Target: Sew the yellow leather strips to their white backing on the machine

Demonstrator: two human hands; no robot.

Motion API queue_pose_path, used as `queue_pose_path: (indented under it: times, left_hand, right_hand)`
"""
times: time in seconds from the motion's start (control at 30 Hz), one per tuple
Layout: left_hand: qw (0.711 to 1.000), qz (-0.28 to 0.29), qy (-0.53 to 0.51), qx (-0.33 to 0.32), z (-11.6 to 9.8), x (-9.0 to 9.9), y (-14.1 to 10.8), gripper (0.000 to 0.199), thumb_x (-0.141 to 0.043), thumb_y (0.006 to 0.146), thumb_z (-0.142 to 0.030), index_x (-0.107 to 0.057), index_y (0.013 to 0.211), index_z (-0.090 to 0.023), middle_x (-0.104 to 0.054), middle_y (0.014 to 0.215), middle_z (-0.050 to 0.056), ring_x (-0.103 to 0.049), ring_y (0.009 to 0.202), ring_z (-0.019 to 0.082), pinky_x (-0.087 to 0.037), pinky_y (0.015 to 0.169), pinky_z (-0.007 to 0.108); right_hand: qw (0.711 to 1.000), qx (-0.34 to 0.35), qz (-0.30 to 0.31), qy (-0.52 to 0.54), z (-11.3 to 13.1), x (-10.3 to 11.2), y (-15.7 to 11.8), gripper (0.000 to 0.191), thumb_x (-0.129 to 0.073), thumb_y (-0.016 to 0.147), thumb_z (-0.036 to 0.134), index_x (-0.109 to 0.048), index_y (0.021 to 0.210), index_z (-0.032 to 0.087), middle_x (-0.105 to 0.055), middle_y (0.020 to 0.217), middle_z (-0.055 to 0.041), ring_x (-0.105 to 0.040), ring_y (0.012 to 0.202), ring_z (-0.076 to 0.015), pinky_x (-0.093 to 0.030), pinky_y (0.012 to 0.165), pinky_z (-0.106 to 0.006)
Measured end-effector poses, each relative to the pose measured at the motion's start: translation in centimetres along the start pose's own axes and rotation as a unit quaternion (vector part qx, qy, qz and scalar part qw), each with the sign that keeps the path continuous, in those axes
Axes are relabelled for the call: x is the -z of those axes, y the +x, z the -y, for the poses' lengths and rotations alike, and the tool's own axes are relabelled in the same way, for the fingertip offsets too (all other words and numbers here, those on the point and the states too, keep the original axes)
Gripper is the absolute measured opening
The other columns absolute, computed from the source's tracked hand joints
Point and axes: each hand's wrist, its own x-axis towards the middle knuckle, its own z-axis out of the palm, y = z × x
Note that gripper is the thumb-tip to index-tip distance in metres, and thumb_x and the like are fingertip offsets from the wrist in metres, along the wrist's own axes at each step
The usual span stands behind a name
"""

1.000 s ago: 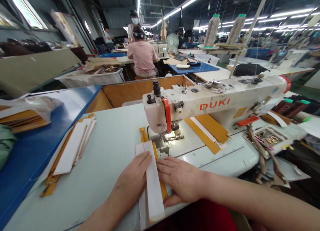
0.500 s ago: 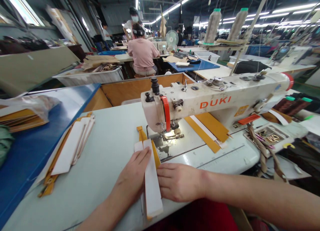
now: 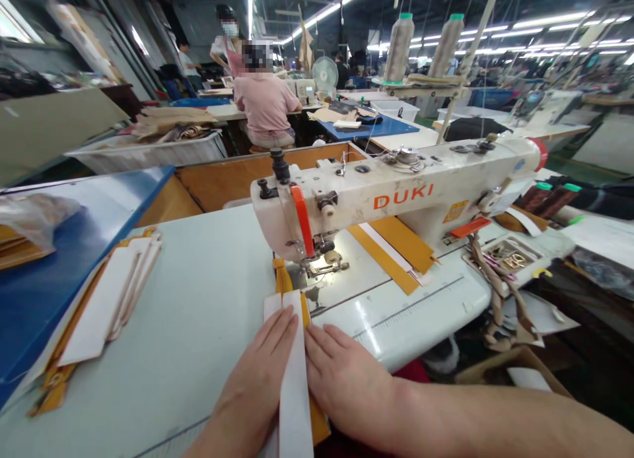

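White strip [image 3: 295, 385] flanked by left hand [image 3: 257, 379], right hand [image 3: 344, 379], near table edge [image 3: 166, 433].

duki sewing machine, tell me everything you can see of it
The DUKI sewing machine has an off-white, painted-metal look, orange lettering on its arm, an orange lever at the needle end and a red-rimmed handwheel at the other. It sits on a pale table, with orange strips lying under the arm and light on the presser foot.
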Motion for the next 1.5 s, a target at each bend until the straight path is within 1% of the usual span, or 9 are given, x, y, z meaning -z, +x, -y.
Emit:
queue_pose_path:
  times: [0.13,0.23,0.43,0.53,0.73,0.9,1.0,1.23,1.5]
  left_hand:
    - [0.998,0.003,-0.045,0.039,-0.5,-0.7,-0.3,0.045,-0.029,0.086,-0.007,-0.052,0.125,-0.001,-0.060,0.127,0.022,-0.057,0.120,0.026,-0.051,0.095,0.037]
    - [0.997,0.035,-0.060,0.036,-0.3,-0.9,-0.2,0.047,-0.029,0.086,-0.008,-0.048,0.130,-0.003,-0.059,0.129,0.021,-0.057,0.120,0.025,-0.051,0.095,0.036]
    - [0.996,0.061,-0.059,0.035,-0.1,-0.8,0.2,0.051,-0.029,0.086,-0.010,-0.043,0.135,-0.006,-0.056,0.134,0.021,-0.054,0.124,0.027,-0.051,0.095,0.040]
    - [0.998,0.052,-0.040,0.021,-0.1,-0.8,0.1,0.047,-0.029,0.088,-0.011,-0.046,0.131,-0.002,-0.057,0.131,0.023,-0.056,0.121,0.028,-0.052,0.094,0.039]
    - [0.997,0.041,-0.054,0.034,0.0,-1.2,-0.2,0.049,-0.030,0.089,-0.013,-0.042,0.136,-0.005,-0.056,0.133,0.021,-0.054,0.123,0.028,-0.052,0.093,0.040]
    - [0.998,0.031,-0.032,0.036,-0.2,-1.1,-0.1,0.049,-0.030,0.088,-0.012,-0.042,0.135,-0.003,-0.057,0.132,0.023,-0.055,0.122,0.028,-0.053,0.092,0.039]
    - [0.998,0.050,-0.034,0.029,-0.1,-0.9,0.0,0.051,-0.029,0.088,-0.012,-0.040,0.136,-0.002,-0.056,0.132,0.023,-0.055,0.122,0.028,-0.052,0.092,0.039]
    - [0.998,0.035,-0.037,0.043,-0.1,-1.5,-0.4,0.055,-0.028,0.089,-0.014,-0.031,0.143,-0.008,-0.056,0.134,0.019,-0.057,0.120,0.027,-0.052,0.091,0.040]
    - [0.999,0.028,-0.026,0.030,-0.2,-0.8,0.0,0.051,-0.028,0.089,-0.015,-0.038,0.138,-0.003,-0.058,0.130,0.022,-0.056,0.121,0.029,-0.053,0.091,0.040]
  right_hand:
    - [0.999,-0.010,0.025,0.031,0.1,0.4,-1.1,0.042,-0.047,0.093,0.025,-0.056,0.124,-0.001,-0.051,0.136,-0.0232,-0.045,0.127,-0.0327,-0.038,0.105,-0.045]
    - [0.997,-0.001,0.043,0.060,-0.4,1.0,-1.4,0.045,-0.048,0.092,0.028,-0.054,0.126,-0.001,-0.049,0.138,-0.0227,-0.041,0.130,-0.0332,-0.033,0.108,-0.045]
    - [0.994,-0.008,0.061,0.094,-0.7,1.7,-1.6,0.055,-0.051,0.090,0.035,-0.048,0.132,-0.001,-0.043,0.143,-0.0235,-0.034,0.135,-0.0343,-0.026,0.113,-0.044]
    - [0.992,-0.008,0.061,0.110,-0.8,1.6,-1.7,0.056,-0.050,0.090,0.036,-0.047,0.133,-0.001,-0.042,0.143,-0.0244,-0.032,0.136,-0.0341,-0.026,0.113,-0.045]
    - [0.991,-0.002,0.062,0.122,-0.9,1.4,-1.9,0.055,-0.050,0.091,0.038,-0.049,0.131,0.000,-0.042,0.143,-0.0237,-0.030,0.137,-0.0339,-0.024,0.114,-0.044]
    - [0.989,-0.004,0.065,0.131,-1.0,1.5,-1.7,0.052,-0.050,0.092,0.037,-0.051,0.130,0.001,-0.045,0.142,-0.0220,-0.028,0.138,-0.0326,-0.026,0.114,-0.044]
    - [0.990,-0.003,0.063,0.129,-1.1,1.6,-1.6,0.051,-0.046,0.094,0.037,-0.051,0.130,0.001,-0.044,0.143,-0.0213,-0.029,0.138,-0.0326,-0.026,0.114,-0.043]
    - [0.993,0.007,0.051,0.110,-1.1,1.2,-1.7,0.053,-0.047,0.094,0.039,-0.050,0.130,0.001,-0.046,0.140,-0.0198,-0.032,0.136,-0.0331,-0.028,0.113,-0.042]
    - [0.991,0.002,0.048,0.127,-1.3,1.0,-1.6,0.053,-0.051,0.092,0.039,-0.051,0.129,0.002,-0.049,0.139,-0.0205,-0.034,0.135,-0.0322,-0.032,0.110,-0.043]
